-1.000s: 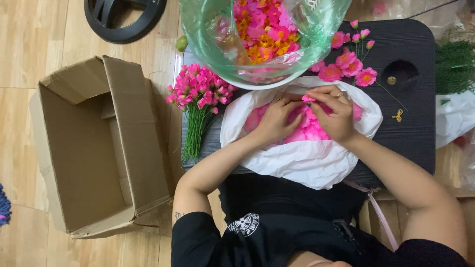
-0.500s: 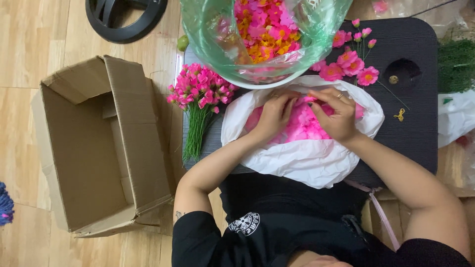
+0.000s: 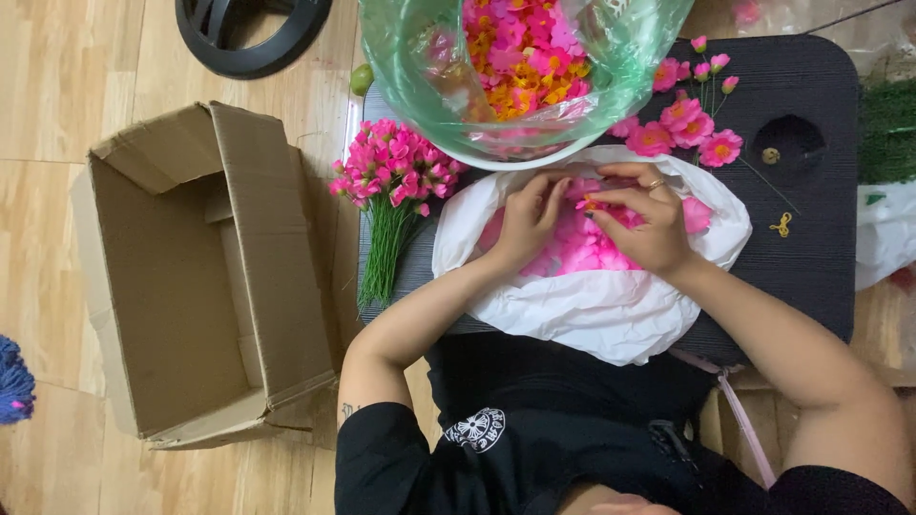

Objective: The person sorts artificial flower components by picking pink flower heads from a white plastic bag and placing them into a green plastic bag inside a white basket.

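1. The left hand rested with curled fingers among the pink petals, whether gripping any I cannot tell.
2. The right hand pinched a small pink petal piece between its fingertips.
3. The petals lay in a white bag on the black table.
4. A pink flower bunch lay left, beside an open cardboard box.

Can't tell what my right hand is pinching, way too small. My left hand covers part of the pink petals. The green bag and black ring get cut off at the top edge. That blue fuzzy thing is clipped on the left.
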